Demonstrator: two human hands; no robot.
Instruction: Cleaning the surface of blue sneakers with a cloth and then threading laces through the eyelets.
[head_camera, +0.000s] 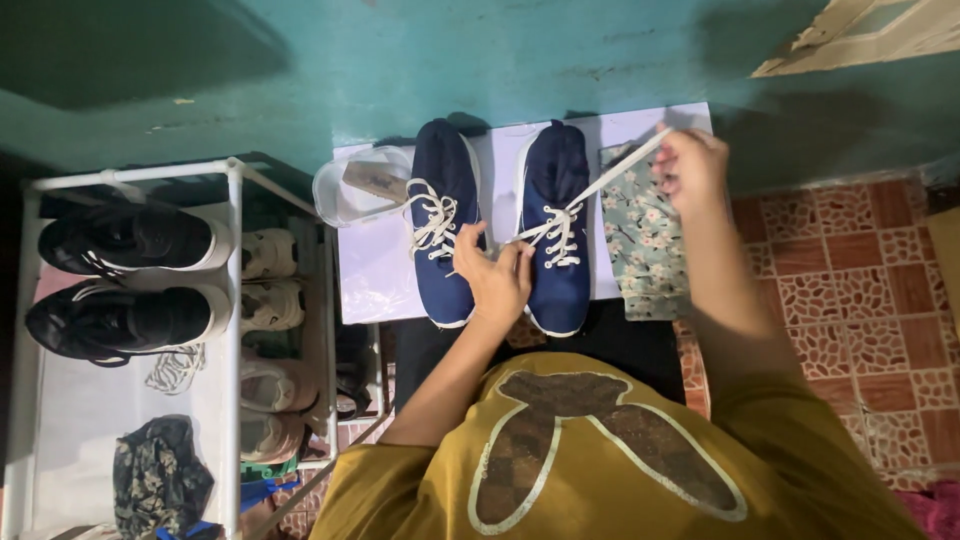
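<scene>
Two navy blue sneakers with white laces stand side by side on a white board (370, 280). The left shoe (443, 215) has its laces loosely bunched. On the right shoe (556, 220), my left hand (497, 275) pinches the lace near the lower eyelets. My right hand (690, 165) is raised to the right and pulls one white lace (610, 180) taut away from that shoe.
A floral cloth (645, 235) lies right of the shoes. A clear plastic container (358, 185) sits at the board's left corner. A white shoe rack (232, 300) on the left holds black sneakers (125, 240) and pale shoes. Patterned red tiles (860, 280) cover the floor on the right.
</scene>
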